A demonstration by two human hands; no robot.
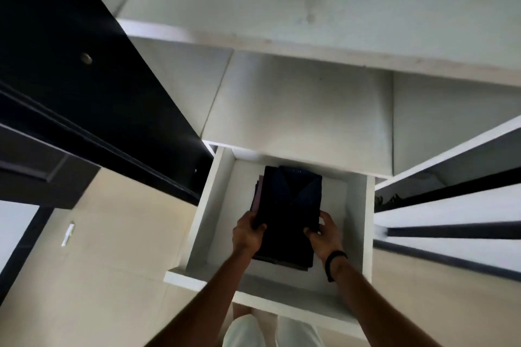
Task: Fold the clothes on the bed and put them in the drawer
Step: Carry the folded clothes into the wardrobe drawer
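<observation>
The person leans over the pulled-out white drawer (358,231), lowering a folded dark collared shirt (290,205) onto a stack there. The left hand (248,234) grips its edge at 9 o'clock and the right hand (324,234) pinches the 3 o'clock edge, likely to keep the fold flat and square. A mauve garment (257,194) peeks out beneath.

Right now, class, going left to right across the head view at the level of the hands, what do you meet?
Floor → drawer's left wall → left hand → folded dark clothes → right hand → drawer's right wall → shelves.
</observation>
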